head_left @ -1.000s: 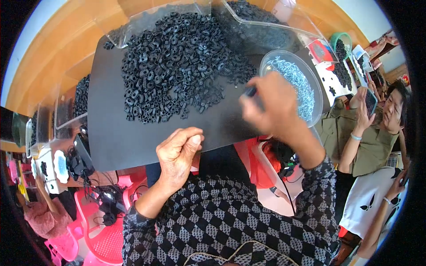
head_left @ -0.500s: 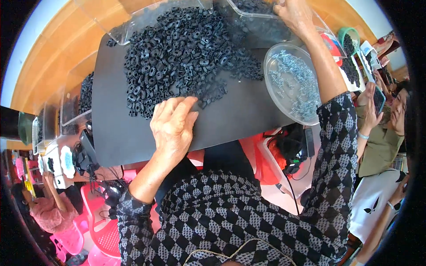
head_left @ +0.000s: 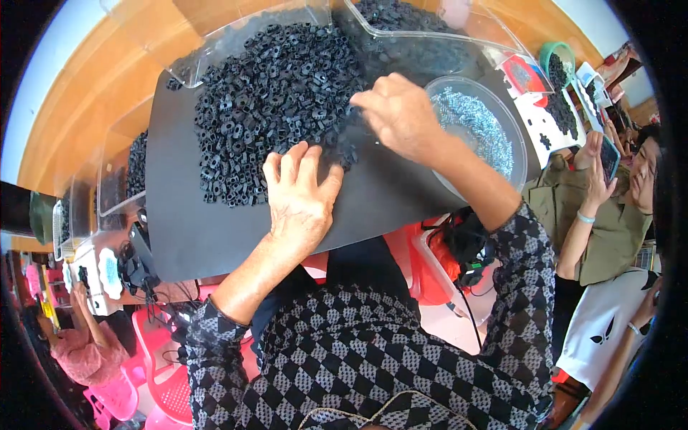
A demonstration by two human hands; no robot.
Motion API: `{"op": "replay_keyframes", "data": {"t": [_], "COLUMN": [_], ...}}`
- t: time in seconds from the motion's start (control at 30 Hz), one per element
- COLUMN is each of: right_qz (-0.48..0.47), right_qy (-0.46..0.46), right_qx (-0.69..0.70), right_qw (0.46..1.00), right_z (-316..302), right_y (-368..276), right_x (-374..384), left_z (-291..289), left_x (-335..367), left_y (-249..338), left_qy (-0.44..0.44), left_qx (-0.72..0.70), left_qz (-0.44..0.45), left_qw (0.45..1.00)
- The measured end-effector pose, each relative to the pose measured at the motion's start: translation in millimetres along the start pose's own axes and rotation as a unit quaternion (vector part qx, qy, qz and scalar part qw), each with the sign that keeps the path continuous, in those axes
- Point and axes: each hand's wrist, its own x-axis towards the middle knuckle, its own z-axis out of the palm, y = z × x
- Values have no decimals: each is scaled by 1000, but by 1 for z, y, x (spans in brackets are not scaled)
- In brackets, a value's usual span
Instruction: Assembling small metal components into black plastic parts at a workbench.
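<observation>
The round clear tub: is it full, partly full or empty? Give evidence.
Partly full: small pale-blue pieces spread across the round clear tub, leaving some bare bottom visible beside them.

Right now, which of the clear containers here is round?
The tub of small pale-blue pieces beside the right hand; its rim curves all round, while the other clear bins have straight sides.

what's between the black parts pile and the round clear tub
The right hand and some dark tabletop lie between pile and tub in the head view.
</observation>
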Motion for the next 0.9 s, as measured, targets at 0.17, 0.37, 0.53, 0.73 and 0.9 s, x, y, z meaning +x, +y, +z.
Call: {"op": "replay_keyframes", "data": {"t": [0.17, 0.37, 0.53, 0.73, 0.9], "right_qz": [9, -2, 12, 229, 246], "right_qy": [-106, -123, -69, -171, -192], "right_qx": [-48, -52, 13, 320, 477], "right_qw": [993, 991, 997, 903, 822], "right_z": [13, 15, 13, -15, -22], "right_y": [-3, -5, -6, -36, -53], "right_x": [10, 10, 1, -3, -9], "left_z": [-1, 1, -5, -11, -14], "left_x": [-2, -3, -1, 5, 9], "left_y": [3, 1, 0, 0, 8], "left_qy": [-14, -18, 66, 113, 93], "left_qx": [22, 19, -42, -202, -261], "left_qz": [-29, -44, -51, -135, -175], "left_qw": [999, 999, 996, 963, 945]}}
